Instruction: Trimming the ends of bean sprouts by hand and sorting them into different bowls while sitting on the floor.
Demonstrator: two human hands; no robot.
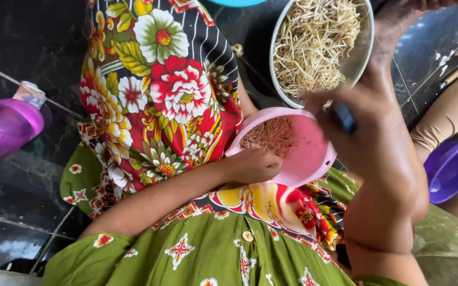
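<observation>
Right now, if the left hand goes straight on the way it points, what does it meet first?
Probably the sprouts inside the tilted pink bowl; the left hand already lies at its rim, though depth is unclear.

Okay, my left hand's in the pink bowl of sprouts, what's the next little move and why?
Probably pinch up a small bunch of sprouts with the left hand, because its fingers are curled at the rim of the pink bowl, right beside the sprouts in it. The right hand holds the tilted bowl's far edge, and the metal bowl sits just beyond.
</observation>
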